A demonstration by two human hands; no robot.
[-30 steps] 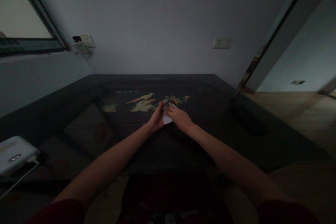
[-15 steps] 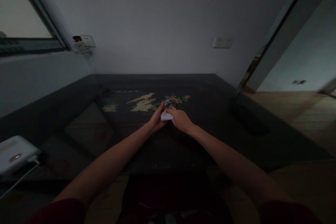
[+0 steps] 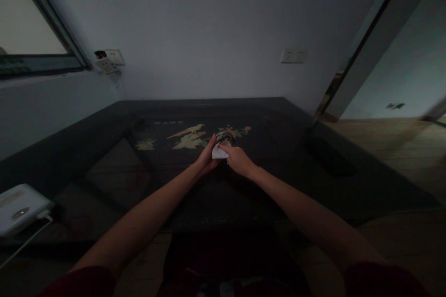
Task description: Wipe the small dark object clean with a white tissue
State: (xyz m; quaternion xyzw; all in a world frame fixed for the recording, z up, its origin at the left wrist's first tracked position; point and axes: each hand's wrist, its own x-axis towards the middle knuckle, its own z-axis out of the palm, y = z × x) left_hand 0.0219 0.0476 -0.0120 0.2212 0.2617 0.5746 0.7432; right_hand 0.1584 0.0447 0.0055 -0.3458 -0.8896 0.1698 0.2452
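Mid-span over a black, flower-decorated tabletop (image 3: pixel 223 197), my left hand (image 3: pixel 206 157) is cupping a dark, round, banded object (image 3: pixel 227 136), my right hand (image 3: pixel 239 160) pinching white, paper-like material (image 3: pixel 218 152) against it; repositioning would call for steady support.

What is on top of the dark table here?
The left hand and right hand hold a white cloth or paper above it; they cover whatever lies directly beneath.

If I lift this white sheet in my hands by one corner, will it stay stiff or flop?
It will probably flop: the white sheet looks thin, with a loose edge beside the right hand. It's likely light, being thin and small. Tearing is harder to judge; I can't tell paper from cloth.
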